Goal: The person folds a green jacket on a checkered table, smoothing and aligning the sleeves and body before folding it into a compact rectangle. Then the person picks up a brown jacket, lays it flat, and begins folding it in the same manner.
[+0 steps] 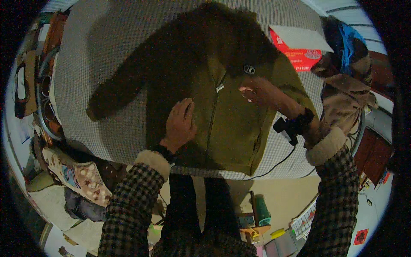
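Observation:
An olive-green zip-up jacket [237, 122] lies front up on a checked cloth cover, one sleeve stretched to the left. Its metal zipper pull [219, 88] sits high on the front, and a round badge [249, 69] is on the chest. My left hand [181, 122] rests palm down on the jacket, left of the zipper, fingers extended and holding nothing. Right of the zipper, below the badge, is my right hand [253, 90], its fingers curled; whether it pinches any fabric cannot be told. A black device with a cable [287, 128] is strapped at my right wrist.
The checked cover [125, 138] spreads beneath the jacket. A red and white printed bag or sheet [297, 54] lies beyond the jacket's right shoulder. Brown cloth [343, 93] and a blue piece [348, 45] are heaped at the right edge. A patterned fabric [80, 180] hangs at lower left.

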`<state>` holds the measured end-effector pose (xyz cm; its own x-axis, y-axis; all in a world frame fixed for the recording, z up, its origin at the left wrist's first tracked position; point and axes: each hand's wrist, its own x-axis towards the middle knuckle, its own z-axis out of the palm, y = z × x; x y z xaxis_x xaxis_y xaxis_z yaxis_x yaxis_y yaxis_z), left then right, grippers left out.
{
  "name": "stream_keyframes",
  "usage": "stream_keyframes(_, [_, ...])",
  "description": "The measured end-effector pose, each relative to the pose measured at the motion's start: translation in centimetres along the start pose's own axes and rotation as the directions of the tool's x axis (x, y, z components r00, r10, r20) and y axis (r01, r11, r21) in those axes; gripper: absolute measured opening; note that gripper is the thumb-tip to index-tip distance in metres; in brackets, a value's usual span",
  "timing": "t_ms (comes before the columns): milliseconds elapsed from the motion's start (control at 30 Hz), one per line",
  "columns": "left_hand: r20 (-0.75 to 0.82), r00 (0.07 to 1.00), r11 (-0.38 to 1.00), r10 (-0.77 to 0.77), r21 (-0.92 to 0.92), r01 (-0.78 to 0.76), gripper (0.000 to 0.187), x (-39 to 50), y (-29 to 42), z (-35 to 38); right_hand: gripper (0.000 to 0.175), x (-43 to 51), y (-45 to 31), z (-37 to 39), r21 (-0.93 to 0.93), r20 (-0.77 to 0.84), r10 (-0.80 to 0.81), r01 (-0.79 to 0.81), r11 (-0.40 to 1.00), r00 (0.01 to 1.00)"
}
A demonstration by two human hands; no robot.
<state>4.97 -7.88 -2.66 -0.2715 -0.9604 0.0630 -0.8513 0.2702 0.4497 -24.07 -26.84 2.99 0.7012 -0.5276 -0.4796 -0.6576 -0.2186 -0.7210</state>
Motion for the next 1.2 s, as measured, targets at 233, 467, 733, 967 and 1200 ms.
stream_keyframes(233, [0.051,0.998,0.994,-0.046,-0.098,0.051,0.071,4.5,1.8,2.6,0.022,5.4,1.9,-6.4,-0.46,-0.198,-0.166,0.058,0.886,0.966])
stream_keyframes(467, [0.13,0.991,0.993,-0.031,-0.106,0.045,0.083,2.4,0.6,5.5,0.019,11.2,5.4,-8.1,-0.322,-0.491,-0.026,-0.153,0.934,0.871])
stream_keyframes(733, [0.145,0.989,0.995,-0.033,-0.093,0.047,0.075,2.2,0.3,5.5,0.049,15.9,3.5,-7.7,-0.529,-0.755,-0.23,-0.363,0.767,0.615])
stream_keyframes(967, [0.167,0.985,0.991,-0.034,-0.125,0.056,0.076,1.9,-0.1,6.1,0.051,16.3,2.8,-5.4,-0.524,-0.769,-0.128,-0.502,0.688,0.627])
stream_keyframes(1200, [0.153,0.987,0.988,-0.047,-0.141,0.069,0.08,1.6,0.1,6.4,0.042,10.9,8.2,-7.2,-0.275,-0.86,-0.194,-0.109,0.955,0.471])
